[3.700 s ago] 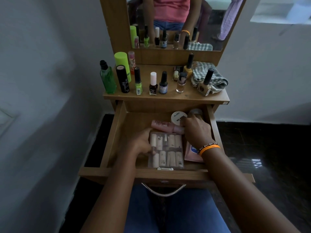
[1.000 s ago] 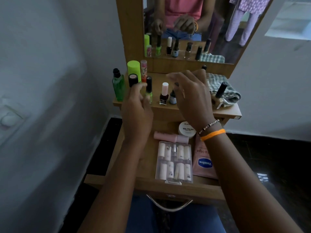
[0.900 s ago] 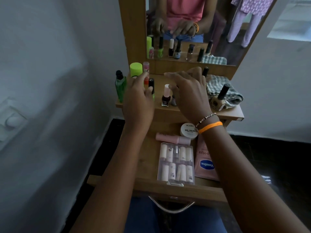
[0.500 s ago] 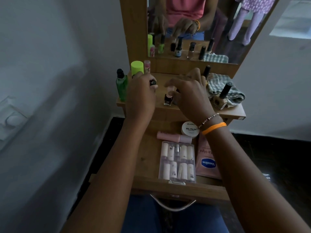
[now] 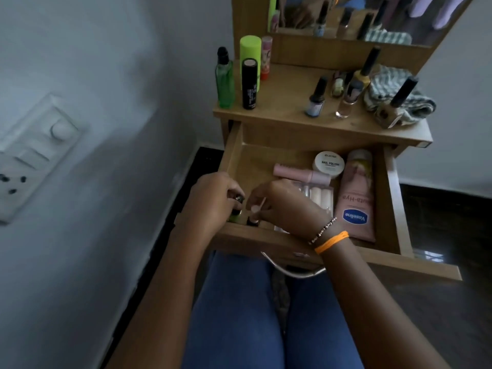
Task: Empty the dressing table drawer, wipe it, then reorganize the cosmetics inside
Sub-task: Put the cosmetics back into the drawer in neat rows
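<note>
The wooden drawer stands pulled out over my lap. My left hand grips a green nail polish bottle by its black cap at the drawer's front left corner. Beside it, my right hand pinches the white cap of a dark nail polish bottle, upright on the drawer floor. To the right lie a clear case of small tubes, a pink tube, a round nail polish remover jar and a pink Vaseline tube.
On the tabletop stand a green bottle, a black stick, a lime tube, several nail polish bottles and a folded striped cloth. A mirror rises behind. A white wall with a switchboard is left.
Both hands came down from the tabletop into the drawer's front left corner, each carrying a nail polish bottle. The green and the dark white-capped bottles are gone from the tabletop.
</note>
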A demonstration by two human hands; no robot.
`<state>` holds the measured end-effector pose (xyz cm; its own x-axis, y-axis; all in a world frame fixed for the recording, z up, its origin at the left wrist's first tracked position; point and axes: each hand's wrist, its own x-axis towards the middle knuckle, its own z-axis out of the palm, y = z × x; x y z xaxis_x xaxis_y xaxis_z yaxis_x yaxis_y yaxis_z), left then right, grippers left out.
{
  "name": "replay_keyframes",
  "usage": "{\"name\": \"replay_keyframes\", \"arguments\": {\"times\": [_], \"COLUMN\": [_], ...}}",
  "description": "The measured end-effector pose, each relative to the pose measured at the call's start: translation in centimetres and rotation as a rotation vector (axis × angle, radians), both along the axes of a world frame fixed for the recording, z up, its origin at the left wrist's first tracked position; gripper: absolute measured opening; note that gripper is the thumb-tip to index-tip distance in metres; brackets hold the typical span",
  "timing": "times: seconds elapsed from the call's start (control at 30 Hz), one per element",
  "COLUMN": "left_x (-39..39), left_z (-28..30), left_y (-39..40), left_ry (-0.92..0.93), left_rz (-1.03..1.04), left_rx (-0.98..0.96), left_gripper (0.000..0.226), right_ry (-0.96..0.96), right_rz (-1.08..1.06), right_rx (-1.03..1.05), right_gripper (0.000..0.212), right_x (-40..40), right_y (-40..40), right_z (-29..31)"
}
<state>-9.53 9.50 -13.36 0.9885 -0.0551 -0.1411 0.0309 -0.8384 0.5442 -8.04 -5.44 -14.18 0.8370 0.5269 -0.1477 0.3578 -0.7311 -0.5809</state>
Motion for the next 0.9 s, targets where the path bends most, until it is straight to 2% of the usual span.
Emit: {"name": "replay_keyframes", "arguments": {"times": [0.27,0.43,0.57,0.7,0.77,0.9], "left_x": [-0.8,-0.1,-0.3,-0.6,0.0,2.9], "left_z": [-0.5,0.5,1.2,1.6,2.3,4.8], "left_y": [1.3,1.2,1.2,1.7,1.7,1.2], "left_ry": [-0.012,0.243,0.262,0.116,0.035,-0.173], "left_rz": [0.081,0.044,0.036,0.081,0.112,0.237], "left_rx": [0.016,0.063,0.017,-0.092,-0.181,-0.308], "left_gripper": [0.014,0.031,0.036,0.038,0.032,0.015], "right_ry": [-0.026,0.012,0.064,0.057,-0.022,-0.231], "right_rz": [0.018,0.019,0.032,0.013,-0.021,-0.161], "right_rx": [0.068,0.099,0.095,0.062,0.069,0.218], "right_gripper": [0.015,0.017,0.02,0.029,0.028,0.017], "right_x": [-0.3,-0.2,0.0,0.9,2.0,4.9], "right_y": [1.2,1.1,0.9,0.2,-0.2,-0.6], "right_z": [-0.2,-0.4,-0.6,0.7,2.3,5.4]}}
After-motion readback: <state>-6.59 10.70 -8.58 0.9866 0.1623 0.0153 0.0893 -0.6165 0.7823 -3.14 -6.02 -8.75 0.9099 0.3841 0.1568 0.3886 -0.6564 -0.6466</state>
